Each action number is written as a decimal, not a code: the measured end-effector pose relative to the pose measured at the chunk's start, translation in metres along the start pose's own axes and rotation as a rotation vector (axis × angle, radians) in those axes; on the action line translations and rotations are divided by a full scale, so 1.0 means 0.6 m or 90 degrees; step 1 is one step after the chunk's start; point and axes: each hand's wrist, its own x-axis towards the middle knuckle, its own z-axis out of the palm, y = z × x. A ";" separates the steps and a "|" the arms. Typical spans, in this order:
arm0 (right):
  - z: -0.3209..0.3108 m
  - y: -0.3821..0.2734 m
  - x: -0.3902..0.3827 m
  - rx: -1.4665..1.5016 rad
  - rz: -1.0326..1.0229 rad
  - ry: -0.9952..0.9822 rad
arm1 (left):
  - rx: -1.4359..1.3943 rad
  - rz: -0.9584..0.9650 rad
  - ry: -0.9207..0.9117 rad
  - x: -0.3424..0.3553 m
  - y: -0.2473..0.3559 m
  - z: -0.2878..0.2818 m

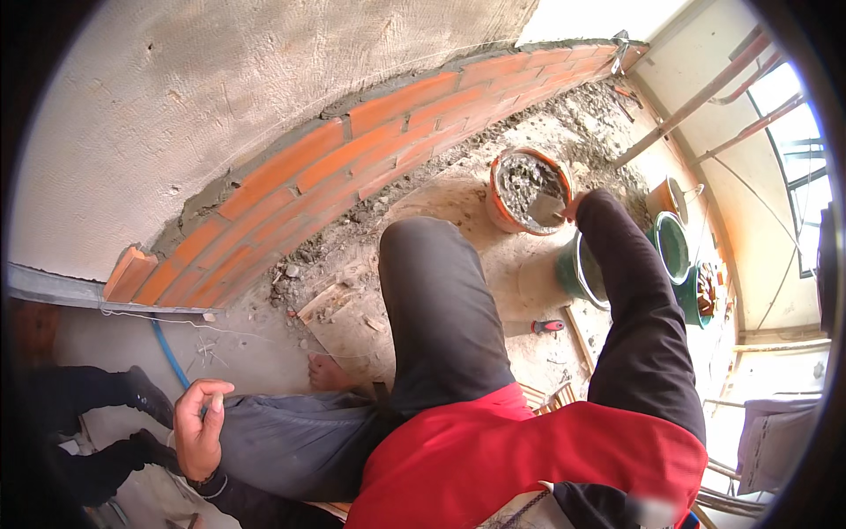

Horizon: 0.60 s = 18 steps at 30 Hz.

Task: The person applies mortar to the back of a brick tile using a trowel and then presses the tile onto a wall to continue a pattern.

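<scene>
My right hand reaches out at the right of an orange bucket and is closed around the handle of a trowel. The trowel's blade dips into grey wet mortar inside that bucket. The grip is partly hidden by my dark sleeve. At the lower left, my left hand is raised beside my bent left leg, thumb and fingers apart with nothing in them. Ahead runs a low orange brick wall with grey mortar joints and mortar along its top.
Green buckets and a tan bucket stand at the right; one green bucket holds brick pieces. A red-and-black tool handle lies on the floor. Another person's shoes are at far left, near a blue hose. Pipes slant upper right.
</scene>
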 end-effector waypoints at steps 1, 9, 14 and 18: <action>0.025 0.054 -0.007 -0.017 -0.068 0.050 | -0.008 0.015 -0.001 0.004 -0.007 0.002; 0.099 -0.027 -0.145 0.256 0.100 0.502 | 0.004 0.004 -0.011 0.003 0.007 -0.014; 0.048 -0.068 -0.228 0.143 0.213 0.502 | -0.008 0.010 0.005 0.001 -0.004 -0.002; 0.034 -0.053 -0.184 0.214 0.158 0.509 | -0.007 0.012 0.004 0.000 -0.003 -0.003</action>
